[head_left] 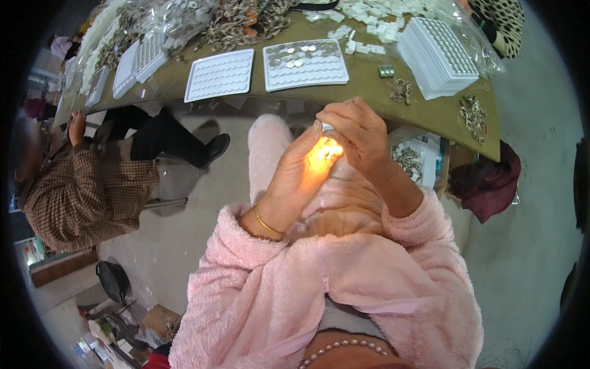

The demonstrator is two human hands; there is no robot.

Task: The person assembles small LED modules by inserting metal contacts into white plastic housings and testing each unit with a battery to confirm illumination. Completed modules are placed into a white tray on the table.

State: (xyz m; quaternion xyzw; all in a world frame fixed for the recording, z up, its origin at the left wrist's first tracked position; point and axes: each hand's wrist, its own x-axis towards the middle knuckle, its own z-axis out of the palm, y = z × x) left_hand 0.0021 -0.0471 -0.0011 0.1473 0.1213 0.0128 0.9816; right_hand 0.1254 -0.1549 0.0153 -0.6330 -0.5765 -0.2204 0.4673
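— What's nearest on your feed?

— Pink fleece sleeves, then the two hands raised together in front of the table edge. The left hand [301, 169], with a thin gold bangle [265, 222] at the wrist, is half curled, thumb up against a small pale part [327, 127]. The right hand [362, 138] is closed over the same part from above, fingertips pinching it. A bright orange glow [326, 150] sits between the palms; I cannot tell its source.

— So the part is off the table?

— Yes, held in the air between both hands, just short of the olive-brown table [369, 92].

— And packaging beyond?

— Straight ahead, a white dimpled tray [305, 63] partly filled with silvery pieces, and an unfilled one [220, 75] just left of it. To the right, a tall stack of the same white trays [437, 56]. Small heaps of metal bits [472, 115] lie near the right edge. At the far side, clear plastic bags [178, 18] of parts and scattered white blocks [369, 15].

— Anyone else?

— A person in a checked jacket [86, 197] sits at left, well apart.
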